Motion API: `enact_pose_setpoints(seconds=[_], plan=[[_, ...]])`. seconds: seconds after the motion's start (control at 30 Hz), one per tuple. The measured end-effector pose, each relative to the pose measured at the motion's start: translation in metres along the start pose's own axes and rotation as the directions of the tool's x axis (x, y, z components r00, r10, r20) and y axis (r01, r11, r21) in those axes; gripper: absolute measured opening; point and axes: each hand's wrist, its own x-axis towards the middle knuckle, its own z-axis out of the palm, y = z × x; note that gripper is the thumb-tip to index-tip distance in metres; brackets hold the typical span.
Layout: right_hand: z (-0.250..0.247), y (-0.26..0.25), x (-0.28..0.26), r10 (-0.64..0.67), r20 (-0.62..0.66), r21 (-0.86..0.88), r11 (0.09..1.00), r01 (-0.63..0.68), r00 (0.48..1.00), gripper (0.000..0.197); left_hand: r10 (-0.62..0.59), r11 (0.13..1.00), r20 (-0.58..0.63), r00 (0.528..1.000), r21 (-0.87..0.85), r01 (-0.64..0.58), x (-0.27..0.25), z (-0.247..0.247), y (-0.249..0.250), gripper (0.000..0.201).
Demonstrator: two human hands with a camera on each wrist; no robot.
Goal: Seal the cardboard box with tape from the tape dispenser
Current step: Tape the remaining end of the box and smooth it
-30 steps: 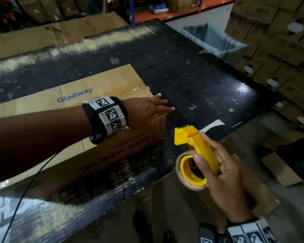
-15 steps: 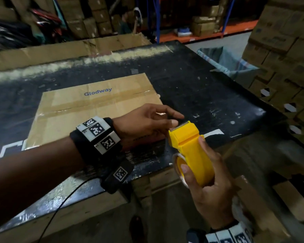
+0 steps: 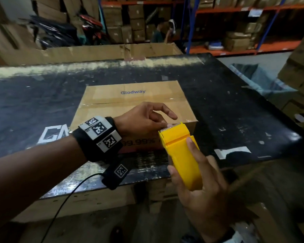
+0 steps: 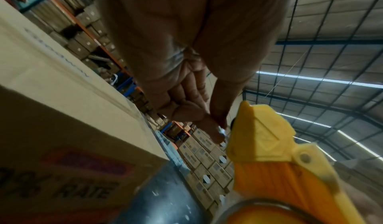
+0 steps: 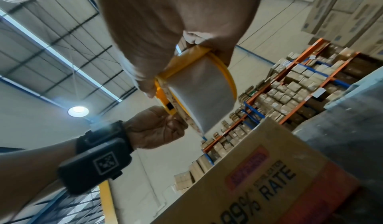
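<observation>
A brown cardboard box (image 3: 130,99) marked "Glodway" lies flaps down on the black table (image 3: 235,106), near its front edge. My right hand (image 3: 197,178) grips a yellow tape dispenser (image 3: 181,153) in front of the box's near right corner, toothed blade pointing up. The clear tape roll (image 5: 199,93) shows under the palm in the right wrist view. My left hand (image 3: 158,120) reaches over the box's front edge, and its thumb and forefinger pinch the tape end (image 3: 169,126) at the blade. The left wrist view shows those fingertips (image 4: 217,126) against the dispenser head (image 4: 259,132) beside the box (image 4: 62,112).
A long flattened cardboard sheet (image 3: 95,51) lies along the table's far edge. A lined bin (image 3: 260,81) stands off the right side, with stacked cartons (image 3: 298,76) beyond it. Racks of boxes (image 3: 235,32) fill the background. A wrist-camera cable (image 3: 63,199) hangs below my left arm.
My left hand left the box's right end and came to the dispenser blade, now pinching the tape end. My right hand lifted the dispenser up toward the box. The head camera tilted up.
</observation>
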Motion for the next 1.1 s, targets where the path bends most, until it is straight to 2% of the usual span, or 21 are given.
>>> enact_pose_setpoints(seconds=[0.07,0.13,0.2,0.27,0.33,0.4,0.57,0.7,0.83,0.97,1.1], plan=[[0.016,-0.018,0.008,0.025,0.032,0.005,1.0,-0.025,0.999,0.071,0.008,0.999,-0.055,0.998,0.041,-0.005,-0.004,-0.028,-0.007,0.03],[0.031,-0.036,0.012,0.029,0.034,0.004,1.0,-0.029,0.999,0.07,0.005,0.998,-0.167,0.986,0.068,0.006,-0.006,-0.072,-0.015,0.029],[0.045,-0.055,0.013,0.026,0.03,-0.009,1.0,-0.026,0.999,0.069,-0.011,0.994,-0.298,0.955,0.102,0.043,-0.006,-0.134,-0.025,0.029],[0.062,-0.075,0.014,0.034,0.044,0.0,0.999,-0.034,0.998,0.068,-0.018,0.993,-0.37,0.929,0.102,0.06,-0.005,-0.198,-0.04,0.032],[0.085,-0.096,0.021,0.053,0.066,0.011,0.998,-0.054,0.996,0.07,-0.049,0.994,-0.372,0.927,0.074,0.082,0.0,-0.25,-0.058,0.036],[0.116,-0.118,0.035,0.073,0.065,0.029,0.997,-0.075,0.995,0.073,-0.072,0.992,-0.324,0.943,0.075,0.102,0.006,-0.29,-0.074,0.033],[0.195,-0.16,0.079,0.133,0.088,0.049,0.989,-0.137,0.987,0.075,-0.054,0.992,-0.306,0.95,0.095,0.087,0.033,-0.362,-0.12,0.022],[0.248,-0.179,0.1,0.22,0.067,0.013,0.975,-0.221,0.973,0.076,-0.048,0.987,-0.262,0.964,0.134,0.086,0.06,-0.395,-0.163,0.021],[0.285,-0.191,0.11,0.276,0.07,-0.022,0.961,-0.275,0.959,0.075,-0.06,0.975,-0.189,0.98,0.199,0.098,0.083,-0.409,-0.201,0.033],[0.307,-0.198,0.117,0.334,0.111,-0.057,0.943,-0.329,0.936,0.074,-0.056,0.969,-0.154,0.986,0.23,0.091,0.095,-0.411,-0.229,0.034],[0.32,-0.201,0.123,0.353,0.109,-0.103,0.934,-0.343,0.929,0.075,-0.084,0.98,-0.127,0.988,0.167,0.105,0.104,-0.408,-0.255,0.036]])
